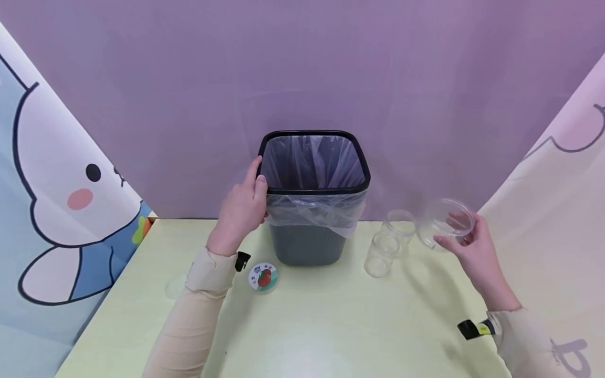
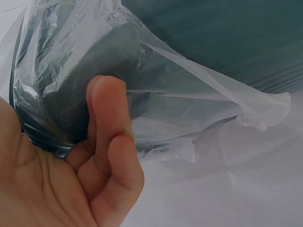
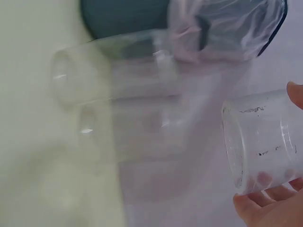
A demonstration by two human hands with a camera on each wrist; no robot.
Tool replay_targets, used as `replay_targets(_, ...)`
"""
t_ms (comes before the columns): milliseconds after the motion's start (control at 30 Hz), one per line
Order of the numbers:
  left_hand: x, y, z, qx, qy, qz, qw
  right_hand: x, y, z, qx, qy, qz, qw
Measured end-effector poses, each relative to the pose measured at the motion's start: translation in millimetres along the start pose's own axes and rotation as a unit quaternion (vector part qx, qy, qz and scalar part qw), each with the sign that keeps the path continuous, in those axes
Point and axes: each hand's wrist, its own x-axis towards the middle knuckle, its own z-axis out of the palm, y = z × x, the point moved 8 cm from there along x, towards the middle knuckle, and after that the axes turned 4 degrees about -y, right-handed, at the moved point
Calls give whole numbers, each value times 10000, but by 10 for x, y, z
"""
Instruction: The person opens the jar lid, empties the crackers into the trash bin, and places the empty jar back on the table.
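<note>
A grey trash bin (image 1: 307, 244) with a black rim and a clear plastic liner (image 2: 189, 99) stands at the back of the table. At its left rim, my left hand (image 1: 243, 207) holds on with the index finger and thumb at the edge; its other fingers (image 2: 111, 109) bend in front of the liner below. My right hand (image 1: 475, 249) grips a clear plastic cup (image 3: 260, 142) above the table, thumb on one side and fingers on the other. To the left of that cup, two similar clear cups, a front one (image 1: 378, 260) and a rear one (image 1: 400, 224), stand upright beside the bin.
A round disc with a tomato picture (image 1: 263, 278) lies in front of the bin, near the left wrist. A faint clear round piece (image 1: 175, 287) shows left of the left sleeve. The purple backdrop (image 1: 302, 68) rises behind the pale yellow table (image 1: 307, 325).
</note>
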Motion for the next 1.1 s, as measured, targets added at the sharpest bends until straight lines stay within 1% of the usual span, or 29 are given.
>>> replay_targets(133, 1, 24, -9, -58, 7, 4, 10000, -174, 294, -9, -140, 81, 371, 9992)
replay_targets(267, -4, 41, -6, -101, -27, 14, 9999, -289, 583, 74, -30, 74, 751, 9971)
replay_targets(433, -11, 43, 18, -95, -49, 13, 9999, -427, 910, 249, 154, -187, 1201, 9925)
replay_targets(533, -17, 42, 32, -106, -64, 5, 9999, -503, 1047, 340, 146, -368, 1412, 9892)
replay_targets(700, -19, 41, 41, -143, -60, 10, 9999, -590, 1180, 437, 217, -626, 1617, 9846)
replay_targets(833, -21, 24, 39, -185, -22, 43, 9998, -603, 1222, 473, 239, -690, 1563, 9850)
replay_targets(1000, -30, -6, 18, -173, 191, 144, 9996, -599, 1236, 501, 372, -676, 1476, 9860)
replay_targets(1100, -32, -43, 15, -254, 357, 278, 9987, -604, 1219, 494, 355, -694, 1403, 9870)
